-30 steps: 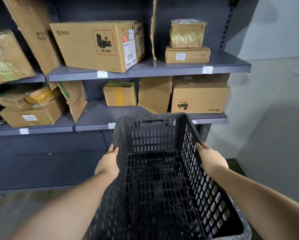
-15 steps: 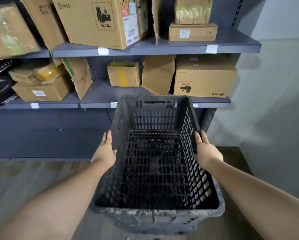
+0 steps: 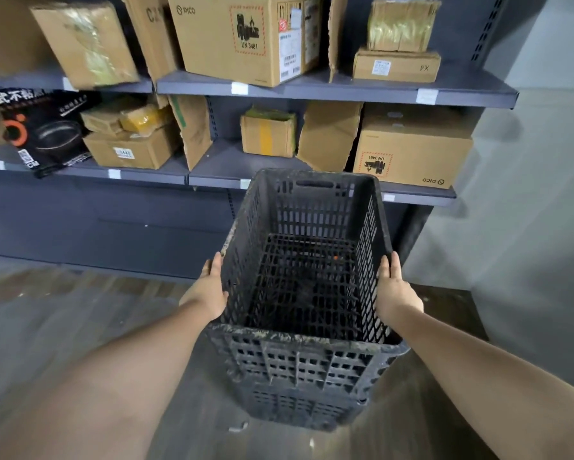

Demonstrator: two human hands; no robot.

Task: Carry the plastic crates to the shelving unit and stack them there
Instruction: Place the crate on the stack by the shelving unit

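1. Black plastic crate point(image 3: 307, 287): held clear of the floor in front of the shelving unit point(image 3: 345, 92), its far end just below the front edge of the lower shelf. Open top faces the camera; interior empty apart from a small orange speck on the mesh base. The near rim carries pale scuffing and grime.
2. Left hand point(image 3: 209, 290): flat against the outside of the crate's left long wall, fingers extended forward along the rim, thumb at the top edge. The grip is a pressed palm hold on the crate, not a curled fist.
3. Right hand point(image 3: 395, 290): mirrored on the right long wall, fingers extended forward, palm pressed to the crate. Both hands together clamp the crate between them.
4. Shelving unit: dark grey metal, two shelves in view, both carrying cardboard boxes. The upper shelf carries a large carton marked PICO point(image 3: 245, 34); a second PICO carton point(image 3: 412, 151) sits upside down on the lower shelf, right of the crate's far end.
5. A black printed box point(image 3: 36, 131) stands on the lower shelf at far left.
6. Floor point(image 3: 63, 313): wood-patterned, grey-brown, beneath the crate.
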